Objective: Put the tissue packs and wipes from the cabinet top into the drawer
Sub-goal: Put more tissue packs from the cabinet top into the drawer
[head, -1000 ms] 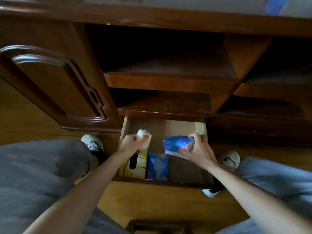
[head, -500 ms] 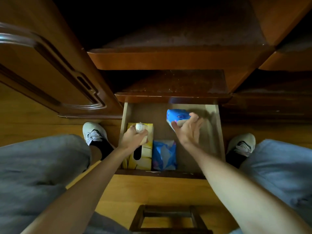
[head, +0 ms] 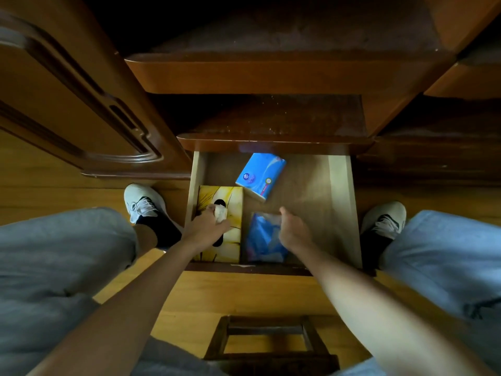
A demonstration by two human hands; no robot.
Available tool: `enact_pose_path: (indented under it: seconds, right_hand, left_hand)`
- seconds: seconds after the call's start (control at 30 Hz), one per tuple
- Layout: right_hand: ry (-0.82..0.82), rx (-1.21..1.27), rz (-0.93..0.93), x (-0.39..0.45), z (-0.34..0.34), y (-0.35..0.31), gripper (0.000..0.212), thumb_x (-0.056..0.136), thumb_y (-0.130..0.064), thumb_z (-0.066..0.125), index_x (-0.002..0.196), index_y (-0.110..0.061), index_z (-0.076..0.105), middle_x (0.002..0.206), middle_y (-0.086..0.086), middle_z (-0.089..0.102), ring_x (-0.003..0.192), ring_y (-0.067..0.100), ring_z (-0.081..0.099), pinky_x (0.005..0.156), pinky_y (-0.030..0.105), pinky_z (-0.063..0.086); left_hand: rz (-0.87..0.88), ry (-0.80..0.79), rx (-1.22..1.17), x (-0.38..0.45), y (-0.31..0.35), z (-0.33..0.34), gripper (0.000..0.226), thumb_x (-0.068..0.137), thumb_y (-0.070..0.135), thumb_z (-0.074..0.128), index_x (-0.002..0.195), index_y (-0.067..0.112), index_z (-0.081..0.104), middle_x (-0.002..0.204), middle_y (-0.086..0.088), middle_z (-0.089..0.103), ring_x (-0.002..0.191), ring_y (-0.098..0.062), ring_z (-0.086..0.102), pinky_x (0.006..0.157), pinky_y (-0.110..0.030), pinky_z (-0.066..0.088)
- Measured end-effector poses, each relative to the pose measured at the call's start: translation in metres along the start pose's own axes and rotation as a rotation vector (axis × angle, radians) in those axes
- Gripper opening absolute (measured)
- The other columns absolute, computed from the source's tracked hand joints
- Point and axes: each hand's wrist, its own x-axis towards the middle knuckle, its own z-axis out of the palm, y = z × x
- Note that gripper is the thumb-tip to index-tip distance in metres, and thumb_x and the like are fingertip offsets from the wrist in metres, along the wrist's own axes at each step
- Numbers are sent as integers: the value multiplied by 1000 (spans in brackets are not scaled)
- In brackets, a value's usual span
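The blue pack [head: 260, 175] lies loose on the drawer [head: 340, 210] floor near the back, tilted, touching no hand. A second ago the right hand [head: 294, 231] carried it above the drawer; half a second ago that hand was pressing it down at the back. Now the right hand is off it, grip spread and empty, hovering over the crinkled blue wipes [head: 264, 240] at the front. The left hand [head: 208, 229] rests on the yellow box [head: 229, 202] along the drawer's left side, its grip pinching a small white wad [head: 221, 213], as in both earlier frames.

The step in hand looks like the release of the blue pack, just finished. Next, I judge, the left hand must let go of the wad, probably setting it in a free spot, since the box and wipes fill the front. Whether more packs wait on the cabinet top cannot be told; it is out of view.
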Motion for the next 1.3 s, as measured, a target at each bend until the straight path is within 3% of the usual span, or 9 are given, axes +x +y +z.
enact_pose_path:
  seconds: [0.1, 0.23, 0.37, 0.47, 0.57, 0.7, 0.9, 1.17, 1.3]
  right_hand:
    - [104, -241, 2, 0, -32, 30, 42, 99, -22, 56, 139, -26, 45, 139, 11, 57, 124, 32, 59, 87, 42, 52]
    - [-42, -444, -102, -1, -66, 60, 81, 85, -16, 73, 153, -23, 30, 166, 16, 7, 152, 40, 12, 116, 53, 32]
    - [48, -267, -291, 14, -81, 22, 71, 88, 0, 58, 151, -26, 39, 162, 6, 29, 146, 30, 30, 114, 47, 35]
    - [141, -134, -291, 32, -83, -25, 60, 94, -21, 62, 150, -23, 39, 157, 6, 37, 141, 29, 38, 111, 45, 37]
    - [121, -34, -180, 52, -79, -61, 91, 87, -47, 73, 156, -22, 19, 158, 10, 29, 143, 31, 31, 111, 51, 39]
    - [-10, -124, -144, 81, -72, -74, 132, 73, -59, 84, 161, -25, -9, 167, 17, 8, 153, 40, 12, 118, 60, 27]
    - [36, -311, -175, 92, -71, -65, 145, 58, -68, 87, 161, -23, -4, 162, 16, 21, 147, 37, 26, 111, 52, 35]
    - [-9, -375, -216, 69, -81, -26, 145, 62, -50, 92, 161, -16, -8, 159, 11, 25, 145, 34, 27, 108, 53, 40]
    - [-147, -70, -125, 62, -71, -16, 132, 74, -36, 84, 161, -27, -15, 168, 9, 6, 154, 35, 12, 119, 57, 26]
  left_hand:
    - [26, 29, 25, 0, 3, 0, 68, 88, 54, 53, 147, 24, 36, 102, 2, 64, 90, -20, 59, 75, -36, 44]
    - [83, 79, 186, -3, 6, 4, 69, 95, 55, 45, 156, 33, 21, 83, 6, 59, 67, -8, 51, 56, -28, 35]
    - [158, 95, 357, -4, 2, 12, 70, 97, 59, 41, 157, 29, 23, 102, -2, 69, 81, -18, 63, 59, -30, 40]
    - [158, 93, 353, -7, 0, 13, 63, 97, 56, 40, 150, 22, 37, 109, -4, 70, 94, -25, 66, 67, -34, 44]
    - [188, 119, 375, -8, -3, 14, 61, 95, 59, 44, 143, 20, 46, 105, -4, 70, 94, -27, 67, 65, -33, 43]
    - [199, 127, 404, -11, -6, 17, 76, 82, 74, 59, 138, 23, 50, 103, -2, 72, 93, -23, 69, 65, -32, 51]
    - [182, 142, 405, -8, -5, 19, 83, 78, 75, 63, 140, 22, 48, 106, -3, 72, 92, -22, 70, 61, -28, 41]
    - [202, 138, 417, -5, -7, 18, 92, 77, 79, 58, 146, 21, 42, 111, -4, 71, 95, -23, 69, 63, -30, 45]
    - [194, 150, 405, -6, -8, 18, 89, 75, 80, 58, 142, 23, 45, 109, -1, 70, 93, -21, 68, 59, -29, 41]
